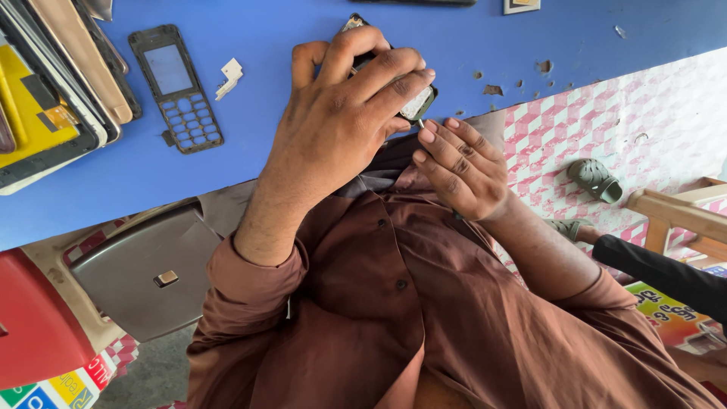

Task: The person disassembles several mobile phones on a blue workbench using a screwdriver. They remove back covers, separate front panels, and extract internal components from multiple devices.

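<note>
My left hand (344, 113) is wrapped over a small dark mobile phone (419, 103), holding it at the near edge of the blue table (250, 144). Only the phone's top corner and lower end show past my fingers. My right hand (458, 170) is just below it, fingers pinched on a thin tool (421, 123) whose tip touches the phone's lower end. A detached black keypad front cover (176, 87) lies on the table to the left. A small white plastic piece (229, 77) lies beside it.
A stack of flat phone panels and a yellow part (45, 98) sits at the table's left edge. Below are a grey case (148, 269), a red box (34, 318), a pink patterned floor (606, 121), a green sandal (596, 179), and another person's dark sleeve (666, 276).
</note>
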